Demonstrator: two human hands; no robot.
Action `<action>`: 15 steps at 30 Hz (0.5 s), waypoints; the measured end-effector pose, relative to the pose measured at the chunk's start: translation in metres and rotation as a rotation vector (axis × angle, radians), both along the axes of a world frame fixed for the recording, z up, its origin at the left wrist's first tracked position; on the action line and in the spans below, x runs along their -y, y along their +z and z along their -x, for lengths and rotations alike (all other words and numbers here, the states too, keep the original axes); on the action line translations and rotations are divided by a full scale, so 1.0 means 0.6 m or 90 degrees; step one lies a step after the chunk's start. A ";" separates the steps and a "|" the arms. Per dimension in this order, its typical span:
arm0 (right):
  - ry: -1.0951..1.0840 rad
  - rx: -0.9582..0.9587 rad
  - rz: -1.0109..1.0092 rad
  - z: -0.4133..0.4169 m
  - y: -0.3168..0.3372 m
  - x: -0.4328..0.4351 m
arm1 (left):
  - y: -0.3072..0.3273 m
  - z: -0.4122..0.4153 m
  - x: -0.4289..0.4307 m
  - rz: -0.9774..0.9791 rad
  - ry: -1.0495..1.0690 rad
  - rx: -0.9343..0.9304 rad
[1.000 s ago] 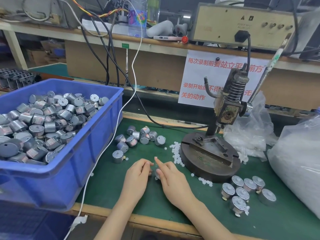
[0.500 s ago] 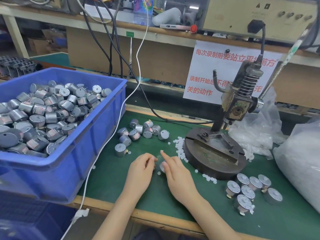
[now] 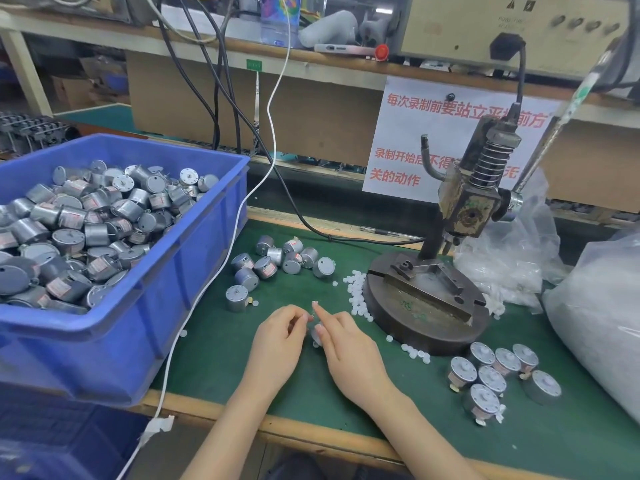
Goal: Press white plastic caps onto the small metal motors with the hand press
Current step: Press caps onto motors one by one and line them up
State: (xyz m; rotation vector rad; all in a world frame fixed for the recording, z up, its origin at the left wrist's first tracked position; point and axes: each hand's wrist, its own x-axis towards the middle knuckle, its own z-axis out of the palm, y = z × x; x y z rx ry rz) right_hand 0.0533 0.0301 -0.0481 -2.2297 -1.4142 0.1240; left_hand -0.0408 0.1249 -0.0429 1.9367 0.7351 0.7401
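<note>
My right hand (image 3: 346,351) grips a little motor (image 3: 317,337) low on the green mat (image 3: 225,358), near me. My left hand (image 3: 277,341) is bent close beside it, but I cannot tell if those fingers pinch anything. The press (image 3: 429,306) stands just right of my hands with white caps (image 3: 356,289) along its left edge, and more motors (image 3: 273,261) lie farther left, beside the blue box (image 3: 121,334).
</note>
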 end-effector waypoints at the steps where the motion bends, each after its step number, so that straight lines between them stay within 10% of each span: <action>1: -0.002 0.000 -0.001 -0.001 0.000 0.000 | 0.000 0.000 0.000 0.000 0.001 0.001; 15: -0.004 0.047 0.024 0.001 0.006 -0.001 | -0.001 -0.002 0.000 -0.002 0.001 -0.001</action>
